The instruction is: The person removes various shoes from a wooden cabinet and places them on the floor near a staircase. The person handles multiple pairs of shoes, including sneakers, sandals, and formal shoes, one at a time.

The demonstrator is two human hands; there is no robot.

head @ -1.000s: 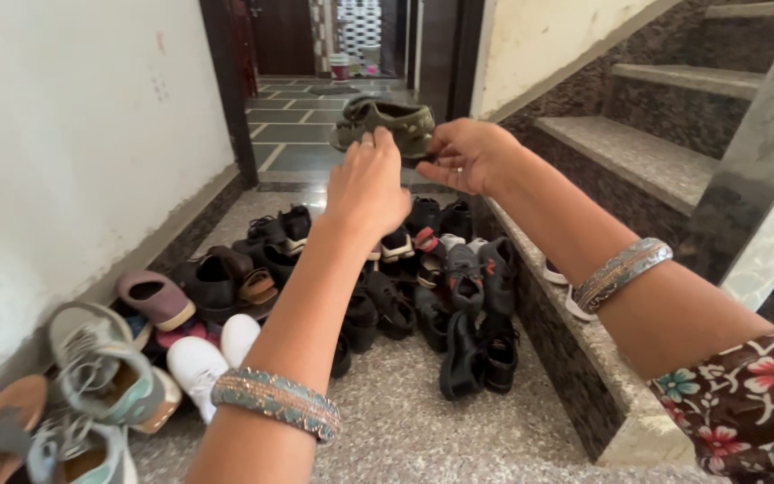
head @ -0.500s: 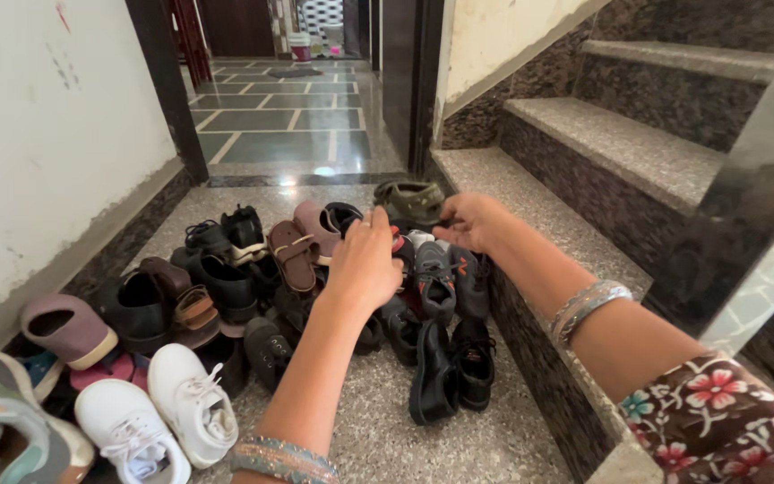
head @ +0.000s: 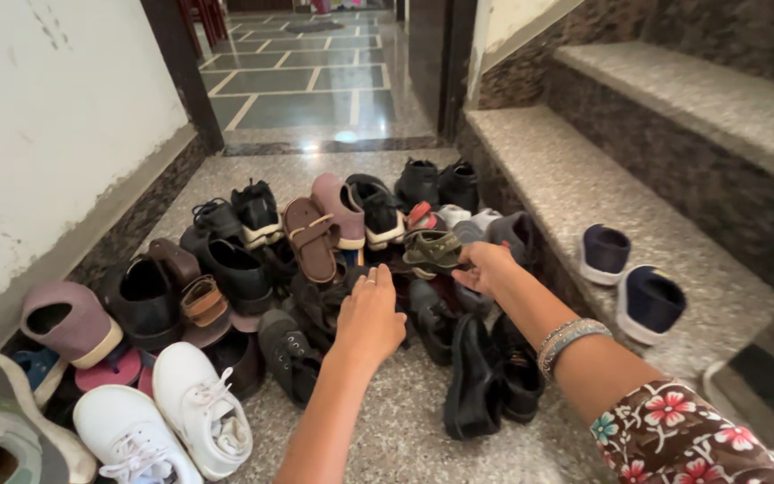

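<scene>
From the head camera, the right hand (head: 487,269) pinches the heel of an olive sandal (head: 432,251), which rests atop the shoe pile (head: 315,287) on the floor (head: 396,430) beside the stair step (head: 584,193). The left hand (head: 369,314) hovers palm down, fingers loosely spread, holding nothing, over dark shoes. Good handling here, I judge, means a firm heel grip and a level sandal, so neighbouring shoes don't topple.

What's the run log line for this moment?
left hand: open, over dark shoes | right hand: grip at olive sandal on the pile | navy slip-ons: on step
</scene>
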